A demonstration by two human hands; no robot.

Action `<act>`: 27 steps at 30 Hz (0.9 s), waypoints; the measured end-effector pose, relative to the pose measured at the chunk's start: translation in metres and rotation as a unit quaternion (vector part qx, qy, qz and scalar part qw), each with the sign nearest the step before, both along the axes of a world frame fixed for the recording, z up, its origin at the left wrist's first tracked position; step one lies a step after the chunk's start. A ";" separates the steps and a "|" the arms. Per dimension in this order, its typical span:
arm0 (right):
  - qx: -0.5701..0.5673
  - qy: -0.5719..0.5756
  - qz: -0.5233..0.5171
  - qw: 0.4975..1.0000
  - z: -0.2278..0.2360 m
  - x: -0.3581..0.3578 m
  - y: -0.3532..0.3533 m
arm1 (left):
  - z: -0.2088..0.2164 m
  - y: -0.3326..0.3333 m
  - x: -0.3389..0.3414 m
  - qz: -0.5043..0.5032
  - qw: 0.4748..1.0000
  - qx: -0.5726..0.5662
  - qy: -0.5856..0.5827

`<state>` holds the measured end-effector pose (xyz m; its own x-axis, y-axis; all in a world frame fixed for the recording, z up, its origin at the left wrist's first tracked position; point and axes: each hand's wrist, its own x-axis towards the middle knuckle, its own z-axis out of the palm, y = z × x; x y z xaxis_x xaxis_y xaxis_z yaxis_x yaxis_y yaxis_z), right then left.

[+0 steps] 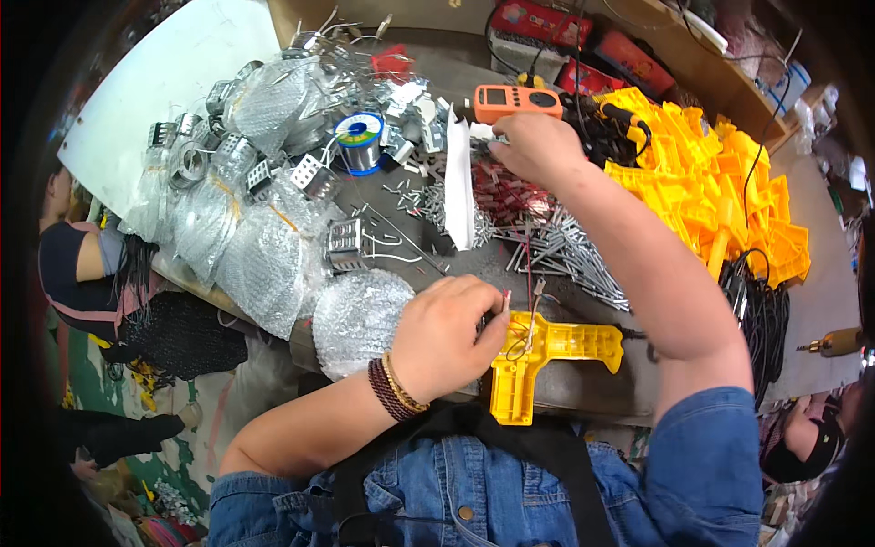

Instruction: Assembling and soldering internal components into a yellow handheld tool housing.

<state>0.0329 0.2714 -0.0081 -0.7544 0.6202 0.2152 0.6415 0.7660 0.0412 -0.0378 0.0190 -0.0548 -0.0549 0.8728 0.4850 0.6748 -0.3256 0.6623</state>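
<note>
Left hand [444, 333] pinches thin wires against the yellow plastic shell [547, 357] at the table's near edge; right hand [538, 146] reaches among red parts [501, 196], grip hidden. Silvery bubble-wrap bags [264, 228] piled left.

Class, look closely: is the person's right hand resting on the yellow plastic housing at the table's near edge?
No. The right hand reaches far across to the red-wired parts, while the left hand touches the yellow housing.
</note>
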 end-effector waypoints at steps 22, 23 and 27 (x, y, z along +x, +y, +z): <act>-0.069 0.512 0.153 0.843 0.089 0.064 -0.001 | -0.008 -0.001 -0.001 0.004 0.998 0.063 -0.006; -0.100 0.543 0.177 0.815 0.093 0.072 -0.021 | -0.010 -0.003 -0.002 -0.004 0.999 0.039 0.000; -0.201 0.586 0.251 0.744 0.099 0.123 -0.092 | -0.007 -0.009 0.001 0.034 0.997 0.076 0.001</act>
